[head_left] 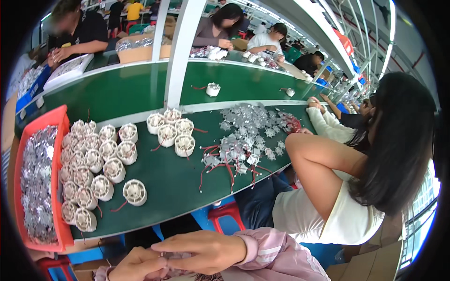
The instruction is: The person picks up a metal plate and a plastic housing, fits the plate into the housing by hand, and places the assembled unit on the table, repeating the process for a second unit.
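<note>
As left hand (136, 264) meets right hand (204, 250) off the table's (164, 199) near edge, grip unclear, this apparent handling next wants steadiness.

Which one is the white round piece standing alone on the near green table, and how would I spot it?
On the near green table, find the long red bin at the left end. Just right of it stands a crowd of white round pieces. Yours is the lone piece off its right side, with clear space all round and a red wire trailing left.
</note>
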Tool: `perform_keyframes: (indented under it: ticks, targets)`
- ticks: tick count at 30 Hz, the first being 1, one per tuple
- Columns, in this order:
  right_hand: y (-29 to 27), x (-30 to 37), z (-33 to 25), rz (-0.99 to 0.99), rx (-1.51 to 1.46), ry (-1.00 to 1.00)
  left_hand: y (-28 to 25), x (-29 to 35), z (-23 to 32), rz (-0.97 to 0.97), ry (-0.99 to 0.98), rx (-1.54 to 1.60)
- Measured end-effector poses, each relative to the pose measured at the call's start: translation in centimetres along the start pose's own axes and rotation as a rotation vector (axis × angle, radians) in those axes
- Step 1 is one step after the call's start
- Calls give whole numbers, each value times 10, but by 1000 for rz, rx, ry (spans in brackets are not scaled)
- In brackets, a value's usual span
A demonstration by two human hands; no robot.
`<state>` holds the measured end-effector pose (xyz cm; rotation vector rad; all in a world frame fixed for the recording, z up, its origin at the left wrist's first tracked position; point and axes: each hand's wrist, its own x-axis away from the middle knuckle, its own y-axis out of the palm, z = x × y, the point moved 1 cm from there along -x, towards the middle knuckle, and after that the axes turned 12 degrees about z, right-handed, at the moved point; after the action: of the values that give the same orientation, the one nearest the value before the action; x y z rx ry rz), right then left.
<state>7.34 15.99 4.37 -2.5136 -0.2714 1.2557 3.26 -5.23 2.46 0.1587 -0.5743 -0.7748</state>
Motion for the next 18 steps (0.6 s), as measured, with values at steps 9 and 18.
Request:
perform_keyframes:
  ticks: [9, 18]
  targets:
    - [22, 5, 17, 141, -141, 154, -9, -1, 9, 88, 130, -130]
    - [18, -2, 14, 37, -242, 486, -27, -11, 5, -51, 94, 3]
